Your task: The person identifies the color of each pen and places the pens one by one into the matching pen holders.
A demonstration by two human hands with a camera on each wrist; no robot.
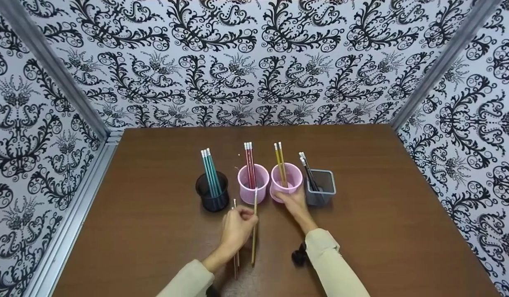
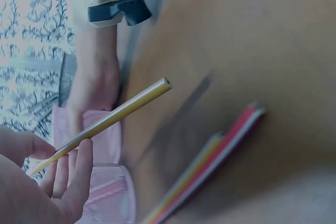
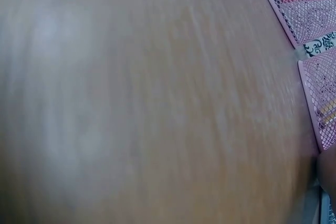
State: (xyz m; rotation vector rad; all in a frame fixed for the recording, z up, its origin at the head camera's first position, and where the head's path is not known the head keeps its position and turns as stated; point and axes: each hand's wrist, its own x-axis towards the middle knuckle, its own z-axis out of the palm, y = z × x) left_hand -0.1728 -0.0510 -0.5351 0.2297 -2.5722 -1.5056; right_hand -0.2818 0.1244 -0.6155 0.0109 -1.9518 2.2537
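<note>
My left hand [image 1: 237, 229] pinches a yellow pencil [image 1: 254, 239] between thumb and fingers, its eraser end pointing away from me, in front of the pink mesh cups. In the left wrist view, the blunt end of this yellow pencil [image 2: 134, 103] points out over the table. Below the left hand are a red pencil [image 2: 226, 142] and another yellow pencil [image 2: 190, 167], side by side. My right hand [image 1: 294, 202] grips the front of the right pink cup [image 1: 293, 181], which holds two yellow pencils [image 1: 280, 165]. Red pencils [image 1: 249, 165] stand in the left pink cup [image 1: 261, 175], beside it.
A round black mesh cup [image 1: 215, 204] with teal pencils [image 1: 211, 175] stands at the left. Right of the pink cups is a square dark mesh holder [image 1: 326, 181] with black pencils [image 1: 308, 171]. Patterned walls [image 1: 254, 62] enclose the brown table [image 1: 382, 222] at the back and sides.
</note>
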